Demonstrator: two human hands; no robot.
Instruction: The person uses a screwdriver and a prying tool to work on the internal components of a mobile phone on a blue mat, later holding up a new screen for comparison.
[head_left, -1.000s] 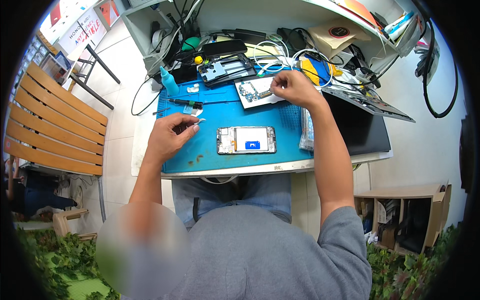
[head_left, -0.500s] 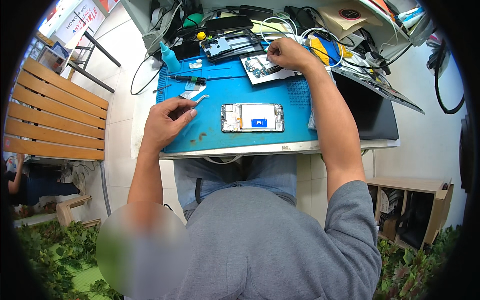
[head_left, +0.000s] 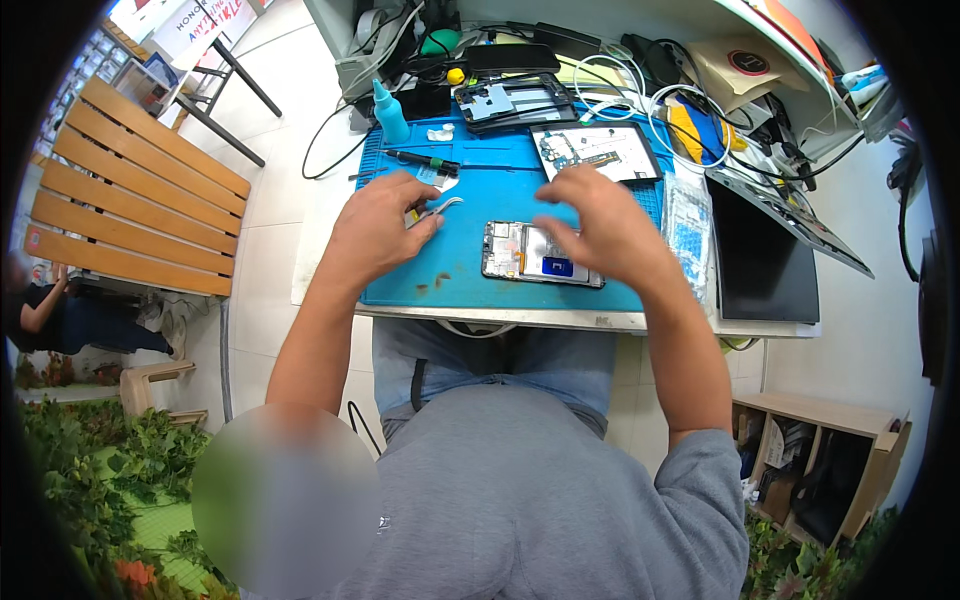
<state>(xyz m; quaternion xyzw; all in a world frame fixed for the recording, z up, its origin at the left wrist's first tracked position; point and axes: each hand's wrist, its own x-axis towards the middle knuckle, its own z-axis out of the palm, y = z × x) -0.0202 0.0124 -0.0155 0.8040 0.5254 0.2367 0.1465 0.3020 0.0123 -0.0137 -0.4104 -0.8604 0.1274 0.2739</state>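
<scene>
My left hand [head_left: 385,228] is closed round curved metal tweezers [head_left: 447,207], whose bent tips point right above the blue mat [head_left: 440,285]. A smartphone with its back off [head_left: 507,252] lies on the mat, its inner parts and a white battery with a blue label showing. Over that phone's upper right side hovers my right hand [head_left: 605,225], slightly blurred, thumb and fingers apart and nothing visible between them. Just beyond it lies a dark-edged phone panel [head_left: 625,152] with a green circuit board [head_left: 568,148] on its left part.
Behind stand a blue squeeze bottle [head_left: 390,115], a black pen-like tool [head_left: 422,161] and an empty phone frame [head_left: 515,100]. Cables [head_left: 690,130] tangle at the back right. A laptop [head_left: 765,250] and a clear plastic packet [head_left: 688,240] border the mat's right side.
My right hand has come back from the circuit board toward me, over the opened phone, and its fingers have spread. The left hand keeps the tweezers. The whole view has shifted.
</scene>
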